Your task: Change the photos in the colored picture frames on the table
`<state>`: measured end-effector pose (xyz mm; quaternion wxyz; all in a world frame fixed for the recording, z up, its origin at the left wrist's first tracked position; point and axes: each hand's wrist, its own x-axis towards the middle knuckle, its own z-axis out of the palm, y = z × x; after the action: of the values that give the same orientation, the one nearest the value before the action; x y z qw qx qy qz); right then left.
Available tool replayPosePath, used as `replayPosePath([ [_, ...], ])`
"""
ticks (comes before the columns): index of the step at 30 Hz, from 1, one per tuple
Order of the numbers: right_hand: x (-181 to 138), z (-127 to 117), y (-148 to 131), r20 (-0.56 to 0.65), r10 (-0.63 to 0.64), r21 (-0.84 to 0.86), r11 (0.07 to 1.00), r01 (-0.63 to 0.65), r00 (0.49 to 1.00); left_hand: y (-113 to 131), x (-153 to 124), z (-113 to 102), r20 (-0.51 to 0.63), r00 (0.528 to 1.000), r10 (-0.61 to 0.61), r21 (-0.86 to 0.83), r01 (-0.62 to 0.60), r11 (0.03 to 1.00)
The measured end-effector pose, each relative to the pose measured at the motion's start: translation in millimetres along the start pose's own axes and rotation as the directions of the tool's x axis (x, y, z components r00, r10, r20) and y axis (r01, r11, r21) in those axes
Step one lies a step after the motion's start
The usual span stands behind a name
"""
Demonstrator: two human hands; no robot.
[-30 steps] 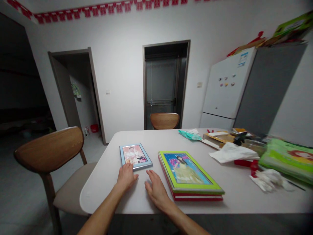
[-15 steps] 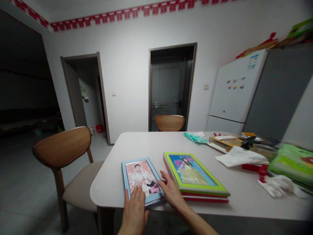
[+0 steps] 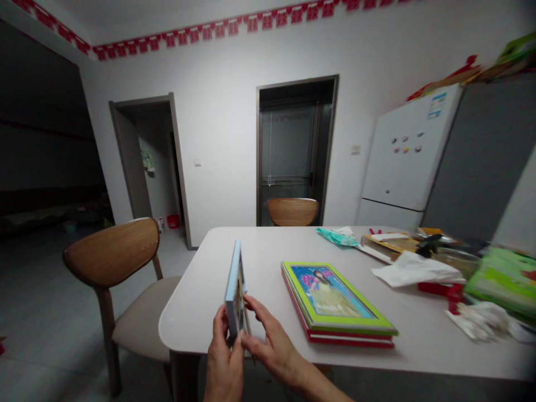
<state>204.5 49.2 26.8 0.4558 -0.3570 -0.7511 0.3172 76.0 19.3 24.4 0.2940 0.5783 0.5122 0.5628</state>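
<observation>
A light blue picture frame [image 3: 233,282] stands tilted up on edge near the table's front left, its narrow side towards me. My left hand [image 3: 225,354] is closed round its lower near end, thumb on the right and fingers on the left. From the right, my right hand [image 3: 276,346] grips the same frame, its fingers partly hidden by the thin panel or edge there. The picture inside is hardly visible at this angle. To the right lies a stack of frames, topped by a bright green picture frame [image 3: 310,319] and with red edges underneath.
The white table [image 3: 268,245] has rounded corners. On its right lie a teal wrapper [image 3: 337,237], white paper [image 3: 416,270], a red object [image 3: 454,296], white gloves or cloth [image 3: 481,321] and a green package [image 3: 505,285]. Wooden chairs stand at the left [image 3: 113,251] and far side [image 3: 293,212].
The blue picture frame was lying flat, picture up, under both hands. It is now turned up on edge, gripped by both hands. The green-topped stack has stayed put.
</observation>
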Motion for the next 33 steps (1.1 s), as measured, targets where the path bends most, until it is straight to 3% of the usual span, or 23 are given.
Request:
replayPosePath([
  [6, -10, 1, 23, 0.107, 0.015, -0.244, 0.970, 0.011, 0.994, -18, 0, -16, -0.016, 0.987, -0.161, -0.166, 0.156, 0.974],
  [9, -13, -3, 29, 0.127, 0.044, -0.300, 0.954, -0.004, 0.991, -29, -1, -22, -0.086, 0.976, -0.202, -0.077, 0.196, 0.978],
  [13, -11, -5, 31, 0.130, 0.028, -0.349, 0.937, 0.020, 0.991, -42, -2, -27, -0.246, 0.956, -0.160, 0.056, 0.178, 0.982],
  [15, -10, -6, 31, 0.125, 0.018, -0.377, 0.926, 0.031, 0.992, -48, -2, -31, -0.255, 0.956, -0.146, 0.134, 0.184, 0.974],
  [20, -11, -12, 30, 0.125, 0.037, -0.472, 0.881, 0.027, 0.991, -69, -6, -35, -0.138, 0.988, -0.074, 0.349, 0.118, 0.930],
  [25, -15, -19, 23, 0.155, 0.051, -0.581, 0.812, 0.050, 0.987, -85, -9, -31, -0.003, 0.992, 0.130, 0.550, -0.107, 0.829],
  [29, -6, -21, 17, 0.203, 0.068, -0.609, 0.790, 0.071, 0.977, -78, -3, -31, 0.109, 0.983, 0.147, 0.612, -0.183, 0.769],
  [33, 10, -15, 19, 0.294, 0.038, -0.525, 0.841, 0.128, 0.955, -58, 6, -32, 0.239, 0.967, 0.085, 0.640, -0.223, 0.736],
])
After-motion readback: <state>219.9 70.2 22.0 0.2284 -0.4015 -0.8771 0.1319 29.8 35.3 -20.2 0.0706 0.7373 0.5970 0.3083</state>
